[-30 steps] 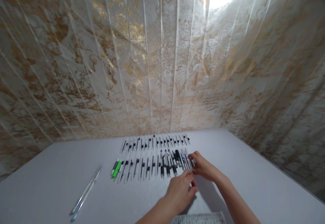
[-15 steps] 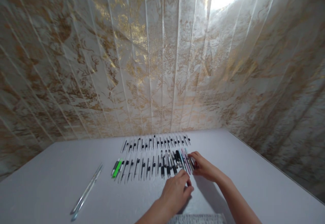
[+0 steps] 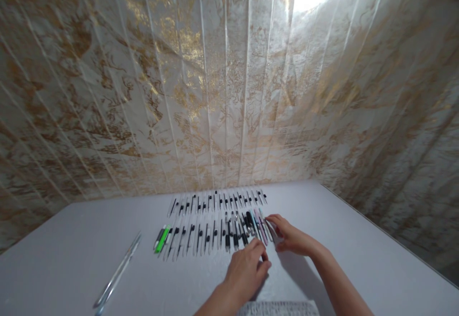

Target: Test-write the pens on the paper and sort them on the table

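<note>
Two rows of pens lie side by side on a white table (image 3: 358, 249): a far row of clear pens with black clips (image 3: 217, 200) and a near row (image 3: 211, 234) that ends in a green pen (image 3: 162, 239) at the left and pink and teal pens (image 3: 258, 220) at the right. My left hand (image 3: 247, 270) rests at the near ends of the right-hand pens with its fingers curled on them. My right hand (image 3: 290, 237) touches the right end of the near row, fingers pinched at a pen there.
Two clear pens (image 3: 116, 275) lie apart at the table's left front. A glossy panelled wall with gold marbling (image 3: 215, 91) rises behind the table and along its right side. A grey textured cloth (image 3: 279, 308) shows at the bottom edge.
The view has shifted slightly. My left hand has crept a little forward and left along the near row; my right hand stays at the row's right end.
</note>
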Demonstrator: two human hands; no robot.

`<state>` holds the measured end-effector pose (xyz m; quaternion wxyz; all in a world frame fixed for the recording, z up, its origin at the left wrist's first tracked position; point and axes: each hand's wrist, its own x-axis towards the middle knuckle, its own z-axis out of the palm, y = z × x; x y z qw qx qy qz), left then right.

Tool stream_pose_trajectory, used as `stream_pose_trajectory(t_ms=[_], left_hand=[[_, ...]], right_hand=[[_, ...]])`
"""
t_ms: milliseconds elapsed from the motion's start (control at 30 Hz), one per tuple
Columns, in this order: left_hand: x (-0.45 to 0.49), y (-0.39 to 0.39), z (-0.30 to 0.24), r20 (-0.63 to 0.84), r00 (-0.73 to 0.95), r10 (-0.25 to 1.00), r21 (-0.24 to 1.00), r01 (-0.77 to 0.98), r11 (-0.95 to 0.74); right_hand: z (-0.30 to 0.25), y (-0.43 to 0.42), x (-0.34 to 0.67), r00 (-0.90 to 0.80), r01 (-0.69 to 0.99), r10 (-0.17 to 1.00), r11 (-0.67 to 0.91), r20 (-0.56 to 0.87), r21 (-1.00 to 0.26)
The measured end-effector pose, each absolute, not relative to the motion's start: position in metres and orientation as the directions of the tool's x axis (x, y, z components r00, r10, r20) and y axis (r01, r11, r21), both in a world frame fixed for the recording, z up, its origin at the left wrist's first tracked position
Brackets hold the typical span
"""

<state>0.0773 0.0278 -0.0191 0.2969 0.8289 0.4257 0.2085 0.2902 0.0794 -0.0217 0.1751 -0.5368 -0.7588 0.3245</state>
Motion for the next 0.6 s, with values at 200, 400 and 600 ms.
stream_pose_trajectory(t_ms=[200,400,600], left_hand=[[0.0811,0.0281,-0.0206,0.100,0.584,0.805,0.699,0.535,-0.475],[0.0824,0.0327,-0.0228,0.109,0.564,0.819,0.735,0.508,-0.448],[0.0815,0.0316,-0.0235,0.110,0.538,0.836,0.825,0.420,-0.379]], right_hand=[[-0.0260,0.0844,0.2877,-0.339,0.715,0.939,0.220,-0.054,-0.663],[-0.0223,0.0838,0.2855,-0.317,0.717,0.947,0.210,-0.043,-0.664],[-0.0224,0.0852,0.2846,-0.303,0.706,0.953,0.208,-0.023,-0.677]])
